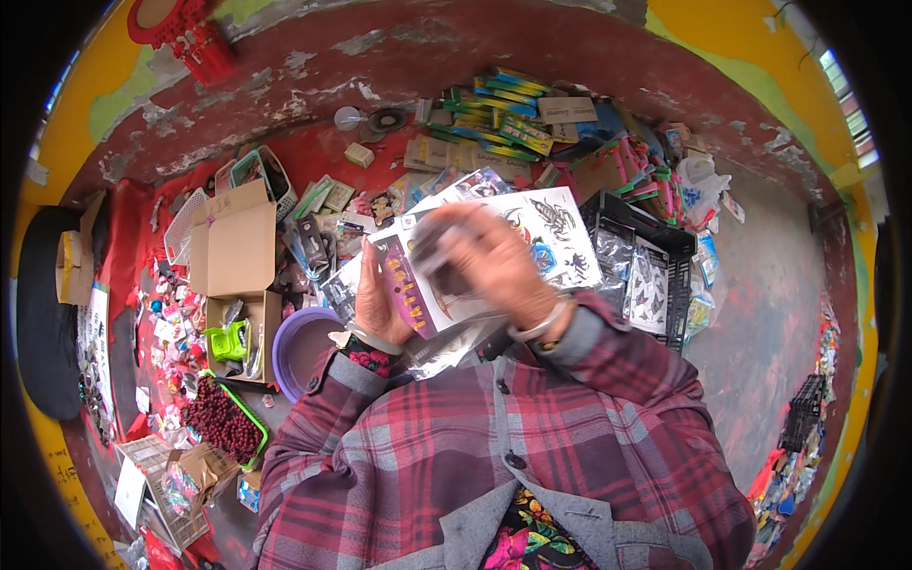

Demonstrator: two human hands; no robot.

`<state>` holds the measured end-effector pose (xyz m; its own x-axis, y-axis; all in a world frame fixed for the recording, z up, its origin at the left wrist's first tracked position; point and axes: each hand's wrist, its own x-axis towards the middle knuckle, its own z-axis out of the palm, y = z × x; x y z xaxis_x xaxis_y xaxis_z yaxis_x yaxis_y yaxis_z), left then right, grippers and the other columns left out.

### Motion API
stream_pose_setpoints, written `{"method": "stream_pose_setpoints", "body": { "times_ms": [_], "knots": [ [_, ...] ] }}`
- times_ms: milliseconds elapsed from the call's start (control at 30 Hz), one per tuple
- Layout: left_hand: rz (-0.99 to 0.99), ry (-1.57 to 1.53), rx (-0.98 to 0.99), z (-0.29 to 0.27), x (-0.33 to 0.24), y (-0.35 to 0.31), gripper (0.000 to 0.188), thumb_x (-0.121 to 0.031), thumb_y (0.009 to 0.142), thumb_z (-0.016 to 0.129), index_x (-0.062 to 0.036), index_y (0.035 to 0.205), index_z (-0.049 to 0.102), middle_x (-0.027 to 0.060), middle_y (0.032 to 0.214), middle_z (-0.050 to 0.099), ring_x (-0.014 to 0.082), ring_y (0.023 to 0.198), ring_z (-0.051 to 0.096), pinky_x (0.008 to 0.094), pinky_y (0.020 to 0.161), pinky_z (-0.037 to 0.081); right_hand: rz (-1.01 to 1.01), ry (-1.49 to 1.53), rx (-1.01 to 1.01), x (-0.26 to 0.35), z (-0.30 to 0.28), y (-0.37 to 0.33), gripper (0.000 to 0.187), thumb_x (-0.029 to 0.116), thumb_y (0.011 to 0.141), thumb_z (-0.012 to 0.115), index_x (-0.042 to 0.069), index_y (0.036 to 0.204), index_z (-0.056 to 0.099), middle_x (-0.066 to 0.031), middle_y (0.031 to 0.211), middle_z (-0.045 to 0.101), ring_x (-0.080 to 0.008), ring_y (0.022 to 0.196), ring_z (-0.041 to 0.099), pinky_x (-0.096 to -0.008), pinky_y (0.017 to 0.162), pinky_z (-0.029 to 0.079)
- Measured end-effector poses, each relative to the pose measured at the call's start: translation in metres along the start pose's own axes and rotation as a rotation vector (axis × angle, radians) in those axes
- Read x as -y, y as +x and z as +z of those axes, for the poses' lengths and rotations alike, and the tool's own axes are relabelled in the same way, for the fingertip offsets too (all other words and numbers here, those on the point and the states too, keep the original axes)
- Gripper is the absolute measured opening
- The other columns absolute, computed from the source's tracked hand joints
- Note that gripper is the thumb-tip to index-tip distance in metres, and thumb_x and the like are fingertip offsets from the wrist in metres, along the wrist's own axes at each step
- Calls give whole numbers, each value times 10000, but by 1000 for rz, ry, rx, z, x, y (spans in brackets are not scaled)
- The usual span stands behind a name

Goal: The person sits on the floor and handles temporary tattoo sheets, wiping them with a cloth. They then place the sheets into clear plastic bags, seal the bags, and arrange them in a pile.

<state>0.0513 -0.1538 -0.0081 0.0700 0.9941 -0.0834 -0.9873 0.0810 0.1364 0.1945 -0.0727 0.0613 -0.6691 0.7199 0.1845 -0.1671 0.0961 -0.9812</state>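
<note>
A tattoo sheet, white with black and coloured designs and a purple band at its left end, lies tilted in front of my chest. My left hand grips its left end, thumb up along the edge. Over the sheet's middle is my right hand, its fingers curled and smeared by motion. A dark patch shows beside those fingers; I cannot make out whether it is held. More printed sheets show below and behind the tattoo sheet.
A black crate with packaged sheets stands at the right. Left of me are a purple basin, an open cardboard box and a green tray of dark red beads. Colourful flat boxes are piled farther off.
</note>
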Motion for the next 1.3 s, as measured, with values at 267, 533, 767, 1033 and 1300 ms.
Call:
{"method": "stream_pose_setpoints", "body": {
  "times_ms": [267,533,767,1033,1300],
  "knots": [
    [140,124,-240,-5,0,-3,539,-526,899,429,-78,1187,515,93,1161,566,251,1090,528,421,963,403,-276,-871,321,-59,30,-14,449,274,878,496,139,1302,434,-101,1316,465,-288,1255,382,-492,1014,248],
    [90,35,-81,-10,5,2,511,-463,947,356,-64,1245,473,117,1243,516,275,1186,455,433,1025,328,-316,-962,220,-69,17,-12,420,205,850,517,134,1260,460,-85,1285,482,-262,1236,401,-462,989,297],
    [124,153,-242,-16,10,1,455,-381,960,385,-46,1263,438,127,1217,537,284,1109,527,443,968,409,-175,-1160,108,-77,-9,-10,439,192,858,437,129,1292,440,-93,1327,456,-246,1277,375,-481,1040,250],
    [53,198,-272,-14,8,0,432,-322,974,351,-7,1265,398,177,1237,507,317,1113,522,483,965,416,5,-1270,-89,-98,-94,2,407,120,840,426,89,1242,478,-146,1285,492,-311,1250,399,-423,1030,306],
    [72,185,-263,-17,8,-1,446,-332,976,342,-7,1280,384,179,1255,492,320,1137,504,483,978,402,63,-1427,-251,-68,-140,-7,154,72,783,500,88,924,560,-131,856,598,-324,847,576,-429,729,452]
  ]
}}
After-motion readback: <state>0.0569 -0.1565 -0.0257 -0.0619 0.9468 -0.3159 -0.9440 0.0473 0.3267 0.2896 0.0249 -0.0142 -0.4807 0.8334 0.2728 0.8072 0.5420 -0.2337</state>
